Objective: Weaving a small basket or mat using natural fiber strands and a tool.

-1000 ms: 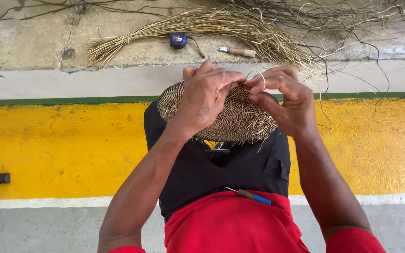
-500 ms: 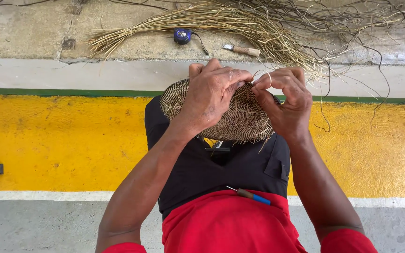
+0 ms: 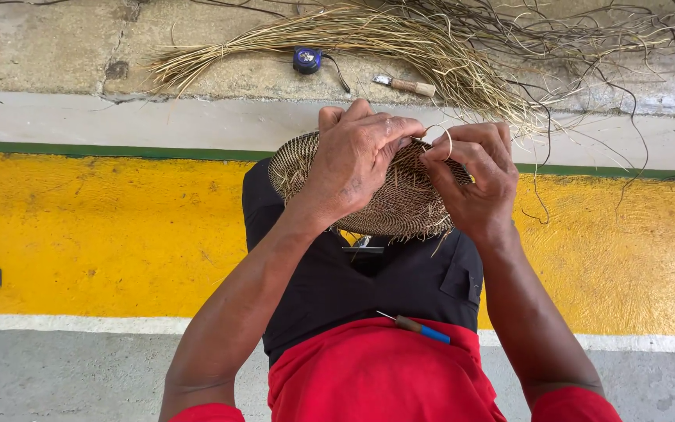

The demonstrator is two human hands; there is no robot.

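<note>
Your left hand (image 3: 353,160) lies across the top of a round woven basket disc (image 3: 388,199) resting on your knees, while your right hand (image 3: 474,184) pinches a looped fibre strand (image 3: 441,133) at its rim. A blue-handled awl (image 3: 419,328) lies on your lap. Beyond, a bundle of straw fibres (image 3: 369,39), a tape measure (image 3: 307,59) and a wooden-handled knife (image 3: 406,84) lie on concrete.

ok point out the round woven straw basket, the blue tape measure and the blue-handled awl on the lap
round woven straw basket (image 3: 400,205), head view, bare weave between the hands
blue tape measure (image 3: 307,59), head view, case middle
blue-handled awl (image 3: 422,328), head view, handle

No packages, labels, signs, screens.
</note>
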